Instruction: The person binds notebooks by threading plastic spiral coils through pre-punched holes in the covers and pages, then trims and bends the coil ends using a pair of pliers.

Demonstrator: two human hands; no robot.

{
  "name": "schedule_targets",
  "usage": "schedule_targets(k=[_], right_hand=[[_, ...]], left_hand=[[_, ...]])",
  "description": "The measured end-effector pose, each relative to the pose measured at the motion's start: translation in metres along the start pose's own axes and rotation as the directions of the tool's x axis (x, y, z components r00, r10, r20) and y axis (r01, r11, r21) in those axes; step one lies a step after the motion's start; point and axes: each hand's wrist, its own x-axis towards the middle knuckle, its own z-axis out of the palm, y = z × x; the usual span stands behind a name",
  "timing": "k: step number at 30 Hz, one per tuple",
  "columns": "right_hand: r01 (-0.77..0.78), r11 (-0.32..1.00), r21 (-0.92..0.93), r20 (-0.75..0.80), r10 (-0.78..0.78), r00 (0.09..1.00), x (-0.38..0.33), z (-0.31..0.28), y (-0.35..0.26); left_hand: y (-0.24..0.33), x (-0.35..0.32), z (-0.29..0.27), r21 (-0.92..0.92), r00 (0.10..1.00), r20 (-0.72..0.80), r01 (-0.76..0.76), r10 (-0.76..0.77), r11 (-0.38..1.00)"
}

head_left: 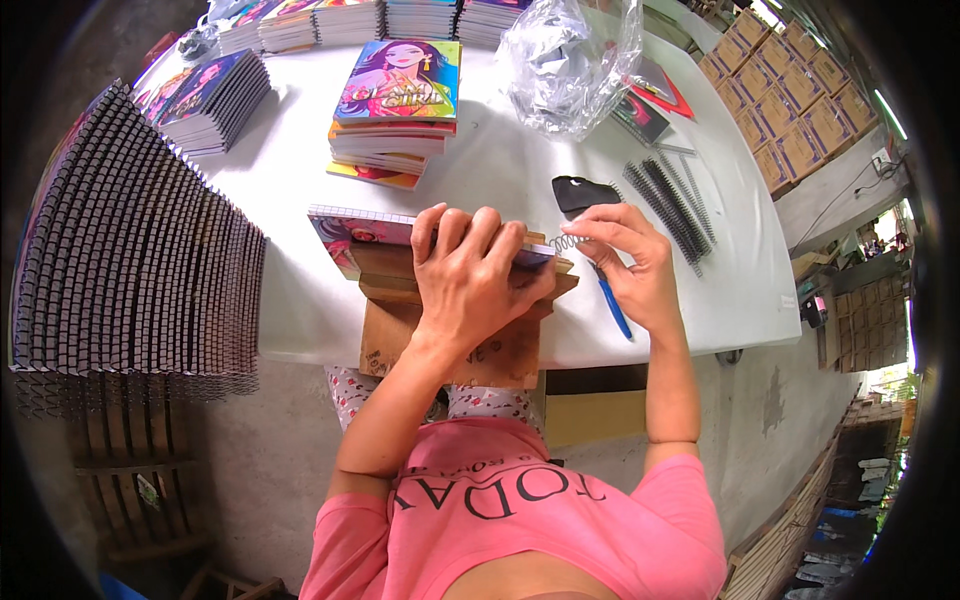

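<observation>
My left hand (468,275) is closed over a notebook (372,228), which stands on edge, tilted, in a wooden holder (388,290). Its fingers curl over the top edge and hide the middle of the book. At the book's right end, my right hand (635,262) pinches a thin dark spiral binding coil (566,242) between thumb and fingertips. How far the coil runs into the pages is hidden. A slim blue tool (613,305) slants below the right hand; whether it lies on the table or touches the hand, I cannot tell. A small black pouch-like thing (582,193) lies just beyond.
Loose black coils (672,208) lie at right on the white table (720,290). A stack of notebooks (395,100) stands ahead, a crumpled clear plastic bag (565,70) beside it. Left, a tall pile of spiral-bound notebooks (140,250) rises. Cartons (790,95) are stacked far right.
</observation>
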Motion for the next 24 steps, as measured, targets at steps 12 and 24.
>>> schedule_targets(k=[12,24], right_hand=[[-0.023,0.927,0.375,0.003,0.024,1.000,-0.005,0.010,0.019],[-0.333,0.907,0.258,0.405,0.212,0.890,0.009,-0.020,-0.017]], left_hand=[[-0.004,0.004,-0.011,-0.012,0.993,0.116,-0.033,0.034,0.999],[-0.006,0.004,-0.013,-0.138,0.974,0.125,0.203,-0.186,0.969]])
